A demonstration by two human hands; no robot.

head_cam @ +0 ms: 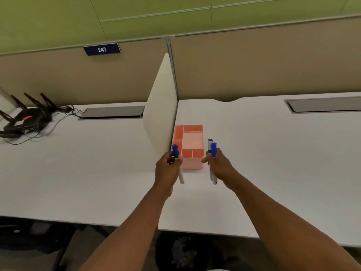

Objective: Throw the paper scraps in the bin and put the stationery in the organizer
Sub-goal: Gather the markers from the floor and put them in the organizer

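Markers fill both hands above a white desk (273, 153) spanning the frame. A white divider panel (162, 106) stands at centre, its near edge just left of the pink organizer (192, 163). At far left sits a black router (23, 120) with cables. Below the desk edge, a dark bin (181, 251) holds crumpled paper. The left hand (168, 169) curls its fingers round one blue-capped marker (178, 165); the right hand (218, 165) grips two markers (213, 151), flanking the organizer's near end.
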